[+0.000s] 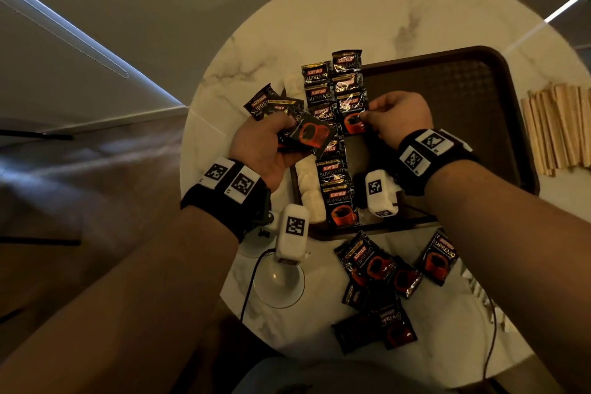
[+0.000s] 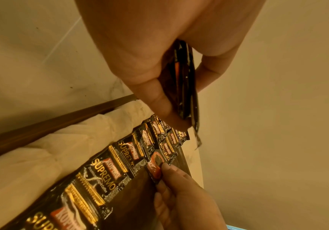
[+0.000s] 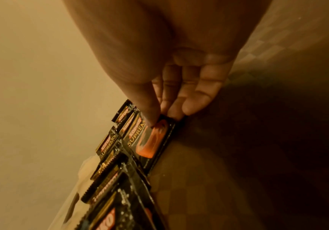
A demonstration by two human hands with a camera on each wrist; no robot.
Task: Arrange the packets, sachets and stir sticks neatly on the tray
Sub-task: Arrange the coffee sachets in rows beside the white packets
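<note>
A dark brown tray (image 1: pixel 499 73) lies on the round marble table. Two overlapping rows of black coffee packets (image 1: pixel 332 169) run along its left side, beside white sachets (image 1: pixel 311 198). My left hand (image 1: pixel 271 141) grips a small stack of coffee packets (image 1: pixel 303 134) (image 2: pixel 185 87) just left of the rows. My right hand (image 1: pixel 393 118) pinches the lower right edge of a packet (image 1: pixel 351 112) (image 3: pixel 155 140) in the right-hand row, thumb on top and fingers under it. Wooden stir sticks (image 1: pixel 559 128) lie on the table right of the tray.
Loose coffee packets lie in a heap (image 1: pixel 380 285) on the table in front of the tray and in another heap (image 1: pixel 265 102) left of it. A clear glass (image 1: pixel 278 281) stands near the front left edge. Most of the tray's patterned floor (image 1: pixel 447 99) is bare.
</note>
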